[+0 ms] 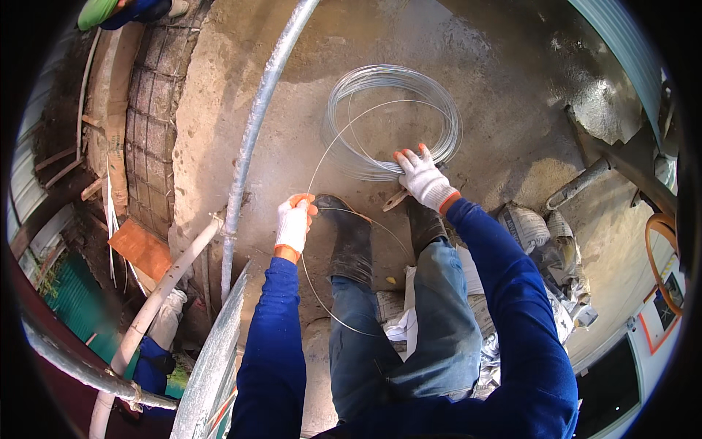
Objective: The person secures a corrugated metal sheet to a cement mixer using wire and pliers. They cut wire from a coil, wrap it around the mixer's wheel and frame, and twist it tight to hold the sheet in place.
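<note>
A large coil of thin silvery wire (391, 69) lies on the concrete floor in front of my boots. My left hand (295, 223), in a white knit glove with orange fingertips, is closed on a loose length of the wire (322, 162), left of the coil. From there the strand curves back to the coil, and more loops hang over my legs. My right hand (424, 179), gloved the same way, rests on the coil's near right edge with its fingers stretched and apart. A small brown handle-like piece (395, 200) shows beside it; whether I touch it is hidden.
A metal pipe (252, 132) rises at the left, tied to a paler pole (161, 293). Beyond them is a rebar grid (150, 117). Sacks (523, 227) lie right of my legs, near a pipe end (578, 183). Part of another person (131, 11) shows at the far left.
</note>
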`<action>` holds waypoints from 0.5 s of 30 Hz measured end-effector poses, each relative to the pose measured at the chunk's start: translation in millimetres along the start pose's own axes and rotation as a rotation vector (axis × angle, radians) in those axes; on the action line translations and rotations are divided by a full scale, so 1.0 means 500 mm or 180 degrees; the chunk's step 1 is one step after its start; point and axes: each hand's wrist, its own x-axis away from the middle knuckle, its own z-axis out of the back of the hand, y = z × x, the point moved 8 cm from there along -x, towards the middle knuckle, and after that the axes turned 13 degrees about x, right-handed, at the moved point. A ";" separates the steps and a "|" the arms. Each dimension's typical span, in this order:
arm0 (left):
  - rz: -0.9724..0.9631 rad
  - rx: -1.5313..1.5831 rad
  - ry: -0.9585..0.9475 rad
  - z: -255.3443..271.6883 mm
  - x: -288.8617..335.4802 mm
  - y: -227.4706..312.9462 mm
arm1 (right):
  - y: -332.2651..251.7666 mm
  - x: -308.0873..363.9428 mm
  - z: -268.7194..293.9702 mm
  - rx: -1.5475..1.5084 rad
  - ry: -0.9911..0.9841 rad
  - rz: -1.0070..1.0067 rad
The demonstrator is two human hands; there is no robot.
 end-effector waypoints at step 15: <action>0.0613 0.0436 -0.0160 -0.074 -0.067 -0.166 | -0.147 0.051 -0.183 -0.4415 -0.2206 -0.0619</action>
